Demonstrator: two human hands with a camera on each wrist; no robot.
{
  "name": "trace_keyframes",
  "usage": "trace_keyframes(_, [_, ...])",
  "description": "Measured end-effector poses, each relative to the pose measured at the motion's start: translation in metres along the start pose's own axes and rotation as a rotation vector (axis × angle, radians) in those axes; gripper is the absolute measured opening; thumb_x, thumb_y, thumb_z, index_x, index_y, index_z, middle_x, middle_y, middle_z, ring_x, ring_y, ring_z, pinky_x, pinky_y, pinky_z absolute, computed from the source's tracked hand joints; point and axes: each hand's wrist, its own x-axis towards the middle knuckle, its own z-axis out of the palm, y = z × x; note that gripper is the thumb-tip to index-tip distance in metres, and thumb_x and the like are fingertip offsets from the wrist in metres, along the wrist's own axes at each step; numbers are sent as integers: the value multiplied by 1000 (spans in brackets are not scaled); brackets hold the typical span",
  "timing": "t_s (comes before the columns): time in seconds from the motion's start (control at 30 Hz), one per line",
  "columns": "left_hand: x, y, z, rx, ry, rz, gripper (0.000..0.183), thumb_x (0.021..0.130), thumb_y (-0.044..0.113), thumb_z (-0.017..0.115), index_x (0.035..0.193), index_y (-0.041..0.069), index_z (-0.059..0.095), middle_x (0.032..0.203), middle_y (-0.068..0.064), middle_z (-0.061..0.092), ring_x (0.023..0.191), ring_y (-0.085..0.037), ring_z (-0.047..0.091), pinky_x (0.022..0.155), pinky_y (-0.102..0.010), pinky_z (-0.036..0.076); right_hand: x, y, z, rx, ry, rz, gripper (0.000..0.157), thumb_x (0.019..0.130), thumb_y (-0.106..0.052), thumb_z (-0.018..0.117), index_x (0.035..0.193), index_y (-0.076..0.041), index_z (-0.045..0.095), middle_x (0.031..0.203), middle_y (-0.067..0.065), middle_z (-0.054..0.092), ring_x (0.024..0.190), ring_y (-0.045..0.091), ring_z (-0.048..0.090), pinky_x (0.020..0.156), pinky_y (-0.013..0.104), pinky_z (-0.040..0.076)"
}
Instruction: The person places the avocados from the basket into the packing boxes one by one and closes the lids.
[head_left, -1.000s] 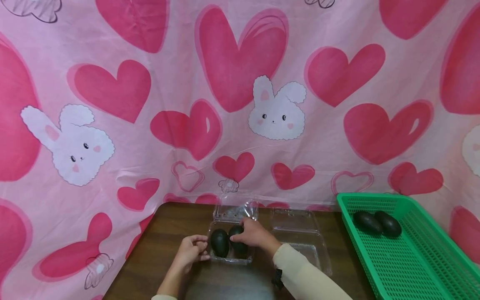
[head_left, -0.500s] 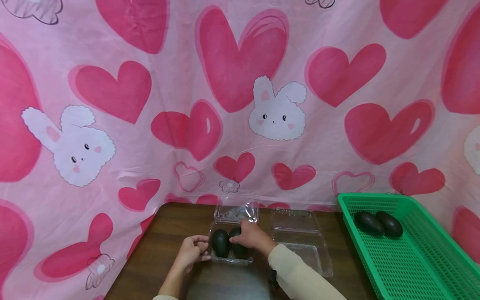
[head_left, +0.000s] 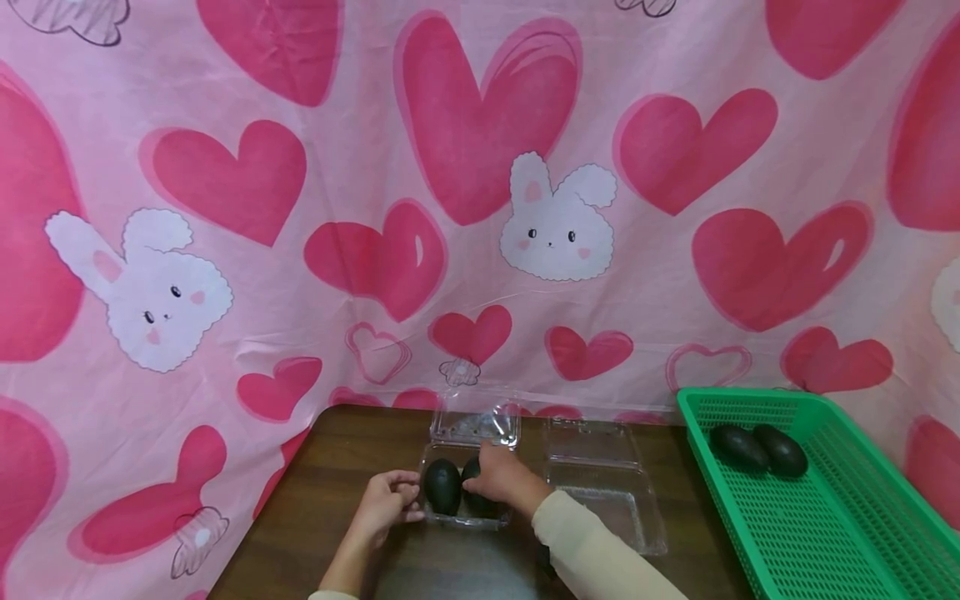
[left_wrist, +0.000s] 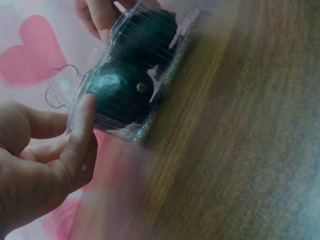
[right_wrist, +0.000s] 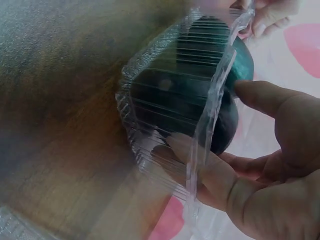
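In the head view, the relation I work from is this: the right fruit (head_left: 472, 502) lies just under my right grip (head_left: 504, 477), which reaches it from above and from its right and is the nearer of the two. What shows of its long axis seems to run fore and aft, alongside the left fruit (head_left: 442, 486). Both sit in a clear tub (head_left: 467, 523), its lid (head_left: 474, 421) tipped back on the far side. My left grip (head_left: 386, 504) is at the tub's left edge. To the right on the wood-grained counter (head_left: 427, 567) are a spare tub (head_left: 611, 508) of clear plastic and a green mesh basket (head_left: 817, 521).

On the left wrist, I have the left grip pinching the tub's rim, one fingertip against the thin, ribbed wall. Through it the fruits look egg-shaped, dark and faintly glossy, the nearer one with a pale round stem scar.

On the right wrist, the right grip pinches the right fruit, thumb on top, fingers down its outer side and visible through the plastic. I judge that any shift turns on the narrow space between fruit and wall.
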Motion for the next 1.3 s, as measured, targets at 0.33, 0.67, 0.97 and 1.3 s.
trace_keyframes(0.33, [0,1,0,2,4,13,30,97,-8,56,124,-22,53,87,-12,57,68,-20,56,63,-36,64,0,1,-26,5,12,-62,51,89,-29,80,121,6,61,113,22,69,103,35,67,93,53,58])
trace_keyframes(0.67, [1,0,0,1,18,3,28,99,-8,57,123,-22,53,84,-9,53,68,-21,55,62,-35,64,1,17,-54,126,156,-79,39,88,-25,80,111,0,62,92,11,64,81,23,59,75,40,58])
trace_keyframes(0.97, [1,0,0,3,9,3,30,99,-7,57,124,-21,53,85,-10,55,68,-20,55,63,-36,64,9,33,-68,163,261,-69,38,89,-23,80,113,2,63,97,13,66,87,23,61,83,43,57])
trace_keyframes(1.3, [0,2,1,6,8,5,29,98,-7,57,123,-20,54,85,-10,55,69,-19,56,63,-35,64,26,54,-67,318,291,24,60,93,-27,76,134,9,52,129,28,62,118,41,62,101,54,54])
